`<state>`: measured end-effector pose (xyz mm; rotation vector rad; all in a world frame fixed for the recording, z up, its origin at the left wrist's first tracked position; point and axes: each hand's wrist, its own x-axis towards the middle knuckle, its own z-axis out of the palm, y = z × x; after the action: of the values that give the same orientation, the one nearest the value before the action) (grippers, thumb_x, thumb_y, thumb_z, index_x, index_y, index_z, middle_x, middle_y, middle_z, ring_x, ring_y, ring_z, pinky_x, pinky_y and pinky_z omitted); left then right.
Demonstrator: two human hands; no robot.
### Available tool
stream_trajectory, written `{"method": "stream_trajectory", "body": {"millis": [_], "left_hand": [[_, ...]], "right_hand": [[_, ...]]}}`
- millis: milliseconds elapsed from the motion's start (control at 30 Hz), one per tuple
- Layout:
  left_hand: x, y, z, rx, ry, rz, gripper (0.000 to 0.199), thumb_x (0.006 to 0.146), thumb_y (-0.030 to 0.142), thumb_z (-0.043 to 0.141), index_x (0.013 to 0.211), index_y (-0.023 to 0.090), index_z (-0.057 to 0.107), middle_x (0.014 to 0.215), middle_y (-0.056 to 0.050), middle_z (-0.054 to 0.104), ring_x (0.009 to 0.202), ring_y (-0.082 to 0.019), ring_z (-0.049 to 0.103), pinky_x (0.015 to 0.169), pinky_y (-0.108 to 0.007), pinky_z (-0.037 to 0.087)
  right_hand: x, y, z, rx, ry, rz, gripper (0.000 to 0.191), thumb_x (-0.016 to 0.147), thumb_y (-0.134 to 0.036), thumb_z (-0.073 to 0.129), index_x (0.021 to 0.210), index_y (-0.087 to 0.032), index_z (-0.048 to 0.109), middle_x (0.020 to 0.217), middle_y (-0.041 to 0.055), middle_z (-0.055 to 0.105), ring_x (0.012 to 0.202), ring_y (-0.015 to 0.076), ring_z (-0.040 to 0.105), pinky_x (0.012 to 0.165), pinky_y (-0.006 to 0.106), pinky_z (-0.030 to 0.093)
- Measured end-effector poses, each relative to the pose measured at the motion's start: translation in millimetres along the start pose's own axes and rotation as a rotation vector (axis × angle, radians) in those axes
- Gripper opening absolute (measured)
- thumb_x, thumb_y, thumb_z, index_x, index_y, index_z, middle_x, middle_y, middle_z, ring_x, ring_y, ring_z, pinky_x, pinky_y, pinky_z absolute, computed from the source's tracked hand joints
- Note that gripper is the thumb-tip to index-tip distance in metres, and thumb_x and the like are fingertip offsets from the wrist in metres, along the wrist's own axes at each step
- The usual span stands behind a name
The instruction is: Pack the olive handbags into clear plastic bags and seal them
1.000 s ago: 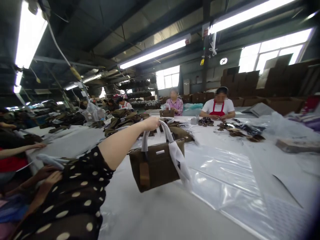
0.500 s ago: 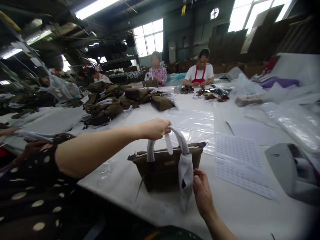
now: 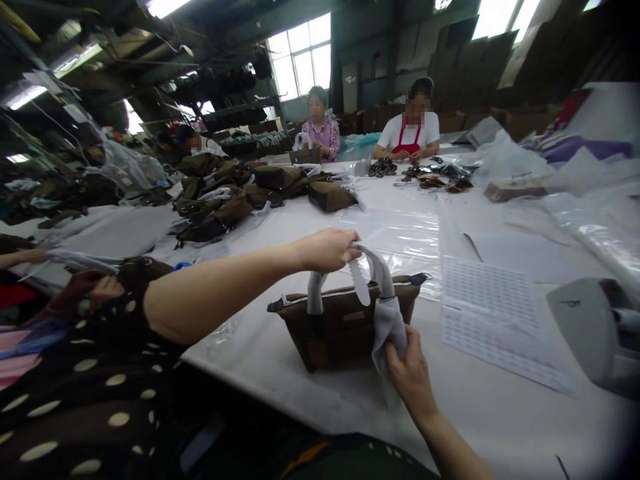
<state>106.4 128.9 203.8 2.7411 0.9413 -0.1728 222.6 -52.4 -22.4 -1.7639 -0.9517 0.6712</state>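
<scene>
Brown zip handbag (image 3: 345, 327) sits on the white table (image 3: 480, 427), close to the person. The left hand (image 3: 325, 250) curls its fingers tight around 1 white-wrapped handle (image 3: 380, 270). The right hand (image 3: 413, 380) pinches the soft white wrap (image 3: 389, 330) hanging from that handle.

legible text: none | printed sheets (image 3: 491, 319): rows too small to read | brown handbag (image 3: 320, 340) front patch (image 3: 354, 316): unreadable

Dark olive-brown zip-top tote bag (image 3: 345, 333), upright on a white-covered bench (image 3: 500, 427), with a small tag (image 3: 354, 316) on the front panel and a closed zip along the top. Two handles (image 3: 379, 265) sheathed in white wrapping, a loose grey-white wrap (image 3: 389, 330) bunched below the nearer one.
</scene>
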Motion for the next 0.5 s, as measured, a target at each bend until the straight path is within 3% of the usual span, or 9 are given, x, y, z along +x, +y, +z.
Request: {"method": "stream_trajectory", "body": {"millis": [133, 233, 300, 400, 500], "left_hand": [[1, -3, 1.7, -0.038, 0.013, -0.019, 0.029, 0.089, 0.030, 0.042, 0.111, 0.014, 0.053, 0.096, -0.007, 0.062, 0.088, -0.019, 0.057, 0.083, -0.027, 0.041], [2, -3, 1.9, -0.065, 0.029, -0.034, 0.029, 0.089, 0.030, 0.043, 0.110, 0.013, 0.054, 0.099, -0.007, 0.062, 0.090, -0.019, 0.057, 0.086, -0.028, 0.040], [3, -3, 1.2, -0.073, 0.036, -0.034, 0.029, 0.089, 0.030, 0.043, 0.109, 0.013, 0.055, 0.098, -0.007, 0.062, 0.090, -0.019, 0.057, 0.086, -0.028, 0.041], [3, -6, -0.1, -0.090, 0.036, -0.030, 0.029, 0.089, 0.030, 0.043, 0.108, 0.013, 0.056, 0.094, -0.006, 0.062, 0.085, -0.018, 0.058, 0.084, -0.028, 0.043], [2, -12, 1.2, -0.187, 0.032, -0.039, 0.027, 0.087, 0.029, 0.045, 0.106, 0.013, 0.057, 0.090, -0.006, 0.062, 0.077, -0.016, 0.058, 0.075, -0.026, 0.046]], "right_hand": [[-1, 0, 0, 0.075, -0.020, -0.041, 0.054, 0.085, -0.049, 0.041, 0.129, -0.020, 0.031, 0.124, 0.0137, 0.047, 0.113, 0.0308, 0.047, 0.094, 0.045, 0.038], [0, -3, 2, 0.006, -0.075, -0.062, 0.087, 0.074, -0.058, 0.057, 0.140, -0.019, 0.015, 0.139, 0.0163, 0.033, 0.124, 0.0346, 0.038, 0.100, 0.050, 0.032], [1, -7, 3, -0.101, -0.055, -0.050, 0.101, 0.064, -0.057, 0.067, 0.141, -0.020, 0.012, 0.139, 0.0170, 0.033, 0.122, 0.0374, 0.040, 0.098, 0.051, 0.035], [4, -9, 1, -0.143, -0.039, -0.071, 0.079, 0.073, -0.050, 0.060, 0.137, -0.022, 0.024, 0.125, 0.0129, 0.049, 0.109, 0.0339, 0.052, 0.090, 0.048, 0.043], [11, 1, -8, -0.104, -0.079, -0.194, 0.057, 0.081, -0.045, 0.051, 0.132, -0.024, 0.035, 0.122, 0.0095, 0.051, 0.111, 0.0293, 0.051, 0.093, 0.045, 0.042]]}}
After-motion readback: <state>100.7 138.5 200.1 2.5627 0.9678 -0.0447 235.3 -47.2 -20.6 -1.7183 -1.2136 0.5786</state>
